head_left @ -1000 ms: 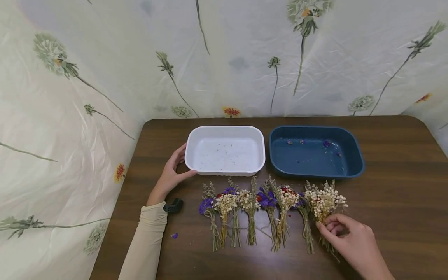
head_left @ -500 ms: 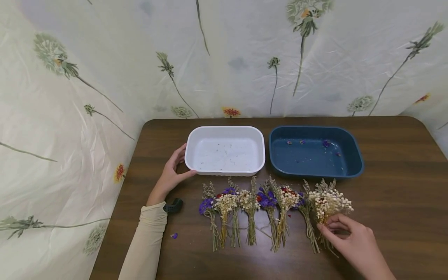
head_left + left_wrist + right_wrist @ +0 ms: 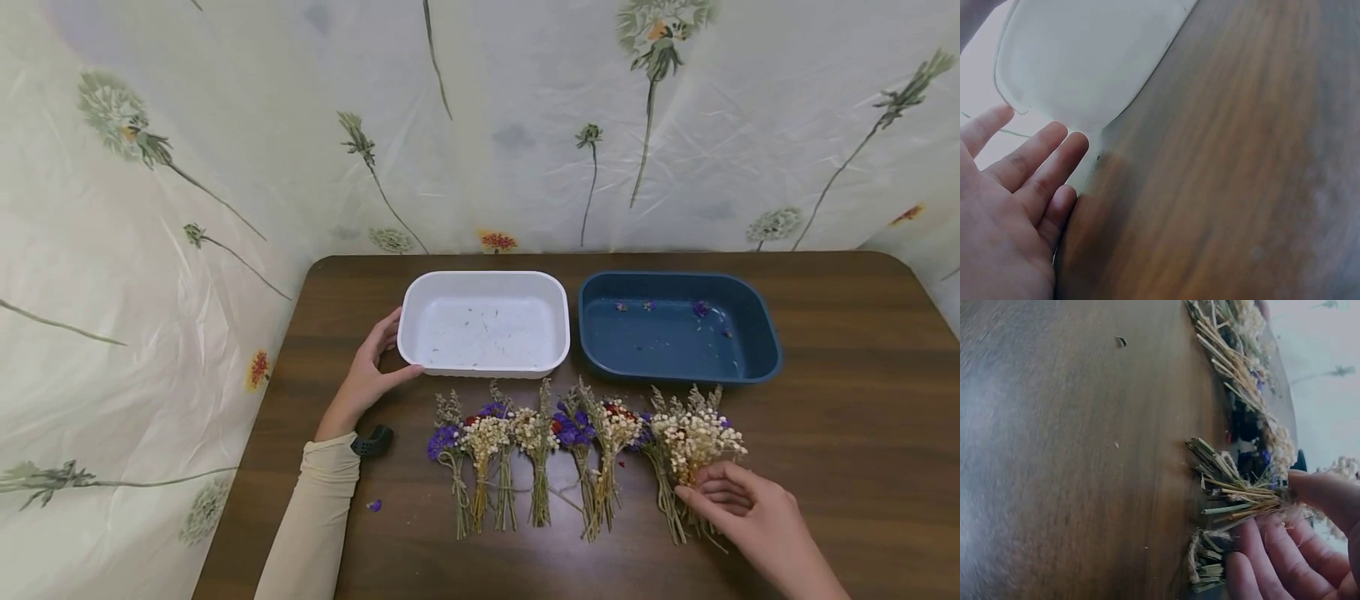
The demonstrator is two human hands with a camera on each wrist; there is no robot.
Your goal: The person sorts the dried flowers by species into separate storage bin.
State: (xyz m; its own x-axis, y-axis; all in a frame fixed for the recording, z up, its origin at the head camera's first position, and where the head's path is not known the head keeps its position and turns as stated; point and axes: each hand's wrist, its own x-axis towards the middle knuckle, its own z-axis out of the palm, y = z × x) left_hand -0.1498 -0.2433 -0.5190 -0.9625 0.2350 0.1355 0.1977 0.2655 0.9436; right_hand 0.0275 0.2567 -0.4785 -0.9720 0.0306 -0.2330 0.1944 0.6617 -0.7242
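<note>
My right hand (image 3: pixel 750 512) pinches the tied stems of a dried flower bouquet (image 3: pixel 693 437) with white blossoms, at the right end of a row of bouquets. In the right wrist view the thumb and fingers close on its stems (image 3: pixel 1254 501). Beneath them lie the twine-tied stems (image 3: pixel 1211 559) of another bunch. Leaning against the held bouquet on its left is a purple-flowered one (image 3: pixel 663 483). At the white tub's (image 3: pixel 517 333) left front corner, my left hand (image 3: pixel 366 367) has its fingers along the side and its thumb at the front, loosely extended.
Several more tied bouquets (image 3: pixel 540 475) lie side by side in front of the tubs. The dark blue tub (image 3: pixel 675 354) contains a few purple petals; green bits lie in the white one. A loose purple petal (image 3: pixel 374 505) is on the brown table (image 3: pixel 450 575). Behind hangs a floral curtain (image 3: pixel 480 167).
The held bouquet's head swings right, then back left against its neighbour. That neighbour's stems have shifted slightly right. My left hand stays at the white tub.
</note>
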